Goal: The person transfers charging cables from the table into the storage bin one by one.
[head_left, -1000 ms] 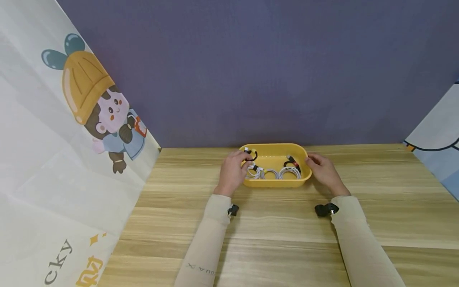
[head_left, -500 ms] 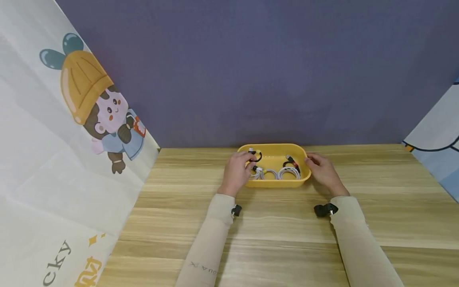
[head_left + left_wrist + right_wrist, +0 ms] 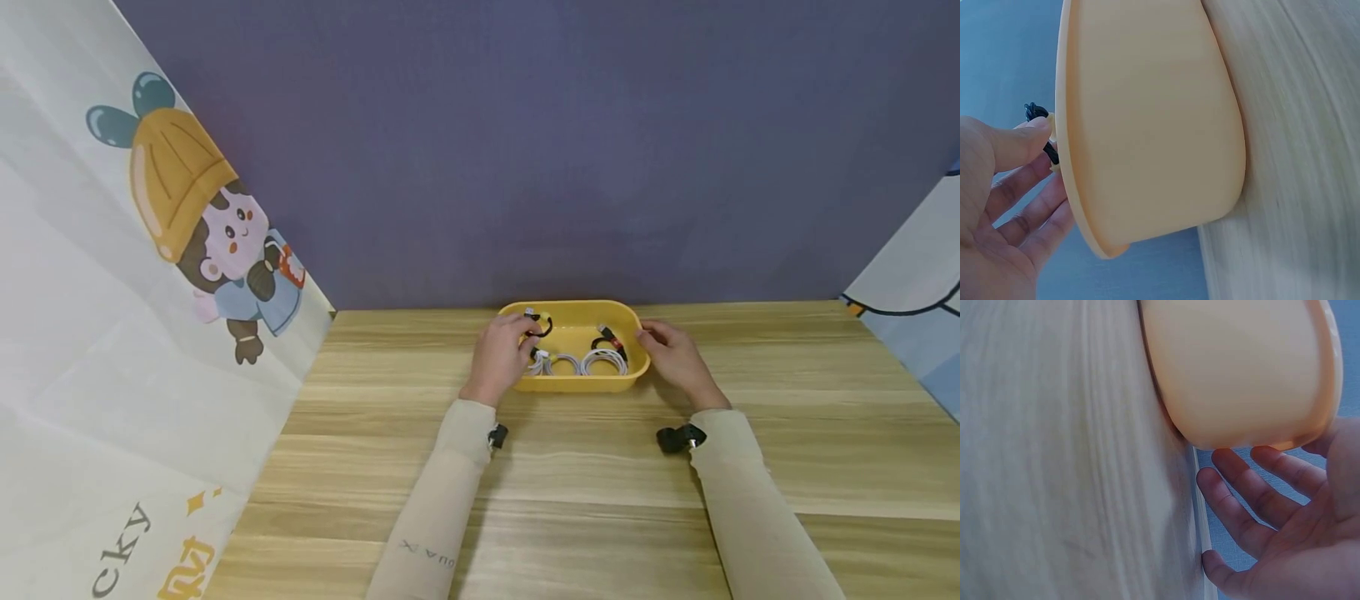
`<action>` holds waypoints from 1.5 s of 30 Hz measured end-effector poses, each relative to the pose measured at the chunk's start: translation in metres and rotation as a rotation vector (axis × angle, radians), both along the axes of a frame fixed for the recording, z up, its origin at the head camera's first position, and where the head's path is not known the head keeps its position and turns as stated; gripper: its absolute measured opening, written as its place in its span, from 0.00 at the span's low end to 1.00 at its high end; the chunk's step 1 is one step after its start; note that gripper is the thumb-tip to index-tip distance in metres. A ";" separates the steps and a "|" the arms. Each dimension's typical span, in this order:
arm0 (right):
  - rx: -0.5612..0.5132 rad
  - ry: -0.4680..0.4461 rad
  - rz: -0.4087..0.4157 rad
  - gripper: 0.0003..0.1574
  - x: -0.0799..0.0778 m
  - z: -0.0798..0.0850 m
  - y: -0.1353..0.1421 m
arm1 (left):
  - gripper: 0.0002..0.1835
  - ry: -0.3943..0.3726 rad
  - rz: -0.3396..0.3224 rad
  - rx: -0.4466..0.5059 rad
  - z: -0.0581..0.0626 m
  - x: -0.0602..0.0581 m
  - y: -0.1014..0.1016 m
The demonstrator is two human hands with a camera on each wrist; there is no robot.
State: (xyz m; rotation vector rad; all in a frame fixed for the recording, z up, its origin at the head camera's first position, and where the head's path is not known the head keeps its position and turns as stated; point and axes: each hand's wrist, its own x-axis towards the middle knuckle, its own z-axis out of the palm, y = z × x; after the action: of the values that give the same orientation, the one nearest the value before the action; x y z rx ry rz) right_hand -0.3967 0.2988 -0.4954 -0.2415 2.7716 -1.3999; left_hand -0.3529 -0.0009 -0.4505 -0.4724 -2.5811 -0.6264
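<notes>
A yellow plastic tray (image 3: pixel 573 384) stands on the table and holds several coiled cables. Over its left end, my left hand (image 3: pixel 500 354) pinches a small coiled black USB cable (image 3: pixel 547 327) between thumb and fingers. The same black cable (image 3: pixel 1051 152) shows past the rim in the left wrist view, partly hidden by the thumb. At the tray's right end, my right hand (image 3: pixel 678 358) holds the rim, fingers along the outer wall; in the right wrist view the thumb tip is hidden behind the tray (image 3: pixel 1241 375).
Inside the tray lie a white coil (image 3: pixel 604 362), a grey coil (image 3: pixel 565 364), a white cable with a black tie (image 3: pixel 536 363) and a black cable with a red tie (image 3: pixel 613 340). A dark blue panel (image 3: pixel 525 167) rises behind the wooden table (image 3: pixel 585 500).
My left hand has shifted a little to the right with the black USB cable, now covering more of the white cable with the black tie. The right hand stays at the rim.
</notes>
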 end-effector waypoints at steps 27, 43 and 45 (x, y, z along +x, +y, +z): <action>-0.014 -0.019 0.017 0.37 -0.014 0.002 0.002 | 0.04 -0.052 0.061 -0.104 0.008 -0.018 0.024; -0.024 -0.003 0.031 0.37 -0.016 0.001 0.003 | 0.03 -0.100 0.027 -0.126 0.004 -0.027 0.033; -0.025 -0.004 0.030 0.37 -0.016 0.001 0.003 | 0.04 -0.110 0.033 -0.127 0.003 -0.028 0.034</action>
State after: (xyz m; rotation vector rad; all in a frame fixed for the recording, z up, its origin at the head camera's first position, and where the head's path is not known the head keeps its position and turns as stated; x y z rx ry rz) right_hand -0.4124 0.3016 -0.4945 -0.2801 2.7368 -1.4270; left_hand -0.3810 0.0334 -0.4470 -0.4460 -2.7389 -0.4910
